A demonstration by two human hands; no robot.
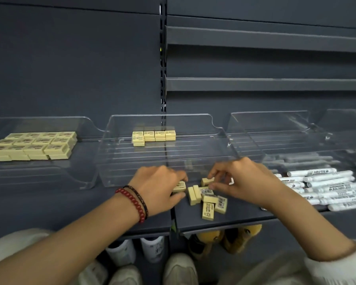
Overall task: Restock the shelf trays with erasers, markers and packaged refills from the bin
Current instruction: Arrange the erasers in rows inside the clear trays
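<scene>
A loose pile of cream erasers point(209, 199) lies on the dark shelf in front of the middle clear tray point(164, 161). My left hand point(158, 187) grips one eraser point(179, 186) at the pile's left. My right hand point(240, 179) pinches another eraser point(207, 181) at the pile's top. A short row of stacked erasers point(154, 136) sits at the back of the middle tray. The left tray point(39, 173) holds a neat block of larger erasers point(33, 146). White markers point(327, 187) fill the right tray.
The shelf's front edge point(214, 225) runs just below the pile. Empty dark shelves point(265, 84) hang above on the right. Under the shelf I see white containers point(136, 250), yellow items point(224, 237) and shoes point(179, 268) on the floor.
</scene>
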